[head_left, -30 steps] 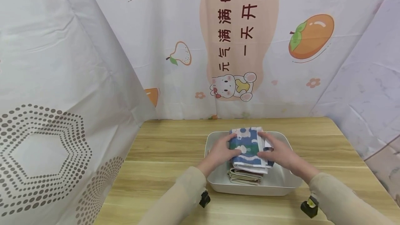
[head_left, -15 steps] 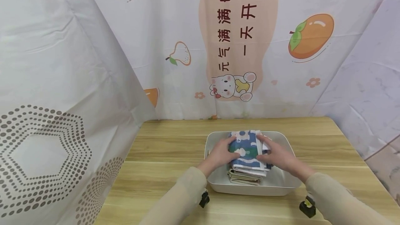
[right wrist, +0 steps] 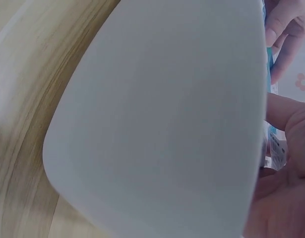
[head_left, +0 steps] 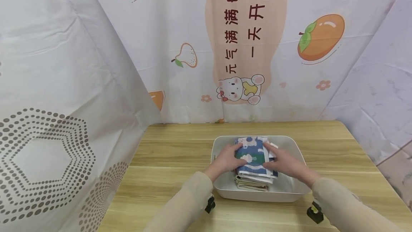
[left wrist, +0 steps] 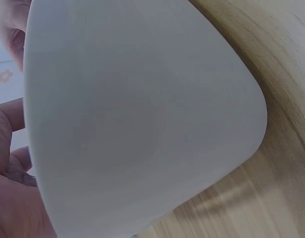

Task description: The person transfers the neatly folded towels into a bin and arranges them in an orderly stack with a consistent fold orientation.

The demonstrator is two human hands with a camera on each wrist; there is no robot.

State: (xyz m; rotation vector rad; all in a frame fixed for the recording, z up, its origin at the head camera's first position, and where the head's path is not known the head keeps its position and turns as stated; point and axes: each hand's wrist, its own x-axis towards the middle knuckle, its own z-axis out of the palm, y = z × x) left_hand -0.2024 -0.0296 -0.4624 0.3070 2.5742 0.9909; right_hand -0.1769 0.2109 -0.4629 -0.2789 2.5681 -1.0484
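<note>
A folded cloth (head_left: 253,157), blue with white edges and a green patch, lies on a stack of folded beige cloths (head_left: 252,184). The stack stands inside a white rectangular bin (head_left: 257,197). My left hand (head_left: 225,159) grips the patterned cloth at its left side, thumb and fingers over the edge. From the right my right hand (head_left: 285,161) holds the opposite side, near a white label (head_left: 272,149). In both wrist views the bin wall (left wrist: 142,119) covers most of the cloth and hides parts of the hands.
The bin stands on a wood-grain table (head_left: 167,160). A printed curtain (head_left: 180,28) hangs behind the table's back edge, and a white sheet (head_left: 64,63) hangs at the left. A small black device (head_left: 314,213) sits at the right wrist.
Both hands have lowered the patterned cloth slightly onto the stack and toward me. The right hand has shifted a little to the left. The bin has stayed in place.
</note>
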